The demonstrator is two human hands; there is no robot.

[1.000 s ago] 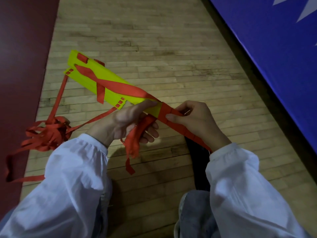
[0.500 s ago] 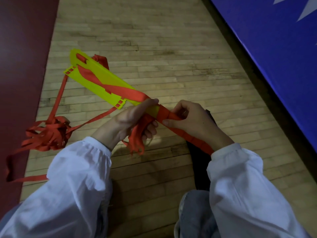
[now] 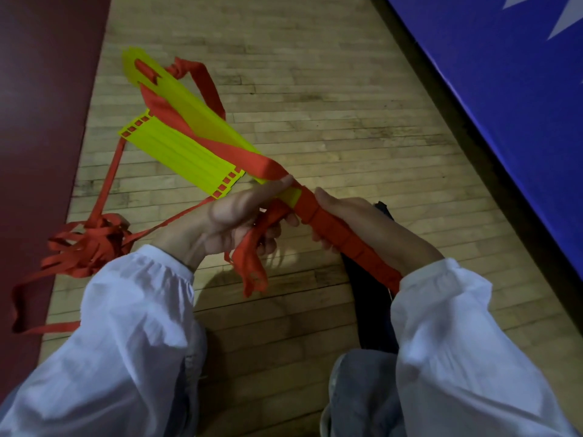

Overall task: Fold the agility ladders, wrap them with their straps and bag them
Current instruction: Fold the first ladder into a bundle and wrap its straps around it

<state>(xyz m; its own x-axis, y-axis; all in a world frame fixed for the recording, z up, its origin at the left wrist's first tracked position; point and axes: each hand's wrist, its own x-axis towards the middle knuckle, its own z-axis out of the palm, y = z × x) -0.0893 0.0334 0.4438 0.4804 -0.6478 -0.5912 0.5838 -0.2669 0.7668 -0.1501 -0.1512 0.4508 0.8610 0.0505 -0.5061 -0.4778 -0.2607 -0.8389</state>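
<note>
A stack of yellow ladder rungs [image 3: 189, 134] points up and to the left above the wooden floor, fanned into two bundles. A wide red strap [image 3: 227, 149] runs diagonally across the rungs and loops behind their far end. My left hand [image 3: 239, 219] grips the near end of the rungs, thumb laid on the strap, with loose red strap ends [image 3: 252, 266] hanging below it. My right hand [image 3: 344, 216] is curled round the strap-wrapped near end [image 3: 340, 238], which runs down under my right sleeve.
A tangled heap of red straps [image 3: 91, 244] lies on the floor at the left, tied to the rungs by two thin lines. A dark red mat [image 3: 41, 121] borders the left, a blue mat [image 3: 504, 89] the right. A dark bag [image 3: 372, 310] lies under my right forearm.
The yellow rungs have turned and fanned apart into two bundles, and the red loop at the far end has swung out. My right hand has slid further round the wrapped end.
</note>
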